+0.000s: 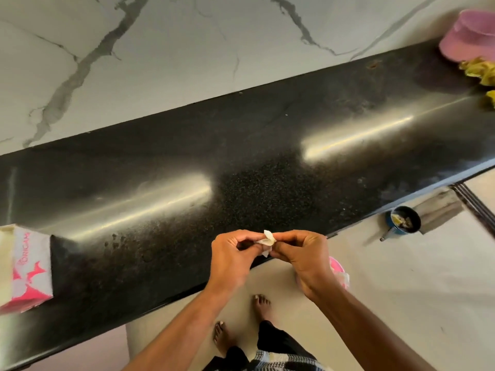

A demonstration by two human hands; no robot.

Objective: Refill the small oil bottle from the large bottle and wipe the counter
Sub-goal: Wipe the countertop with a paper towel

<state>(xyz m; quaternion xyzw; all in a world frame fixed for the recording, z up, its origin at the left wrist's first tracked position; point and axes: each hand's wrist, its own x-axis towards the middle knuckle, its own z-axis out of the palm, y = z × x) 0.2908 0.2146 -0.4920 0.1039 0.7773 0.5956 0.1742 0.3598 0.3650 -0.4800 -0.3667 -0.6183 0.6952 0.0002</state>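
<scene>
I held a small crumpled white tissue (267, 241) just over the near edge of the black speckled stone counter (241, 156), pinched between my left hand (233, 257) and right hand (302, 259). I judged it light, soft and easily torn, best gripped bunched. At the counter's left end stood a pink-and-white tissue box (24, 266), lettered "ORIGAMI" as far as legible.

A white marble-patterned wall (166, 49) with grey veins filled the upper left of the frame. Below it a glossy black speckled counter (241, 162) ran diagonally, bearing two bright streaks of reflected light. Pale floor (388, 277) occupied the lower right, crossed by a dark threshold strip (474, 202).
</scene>
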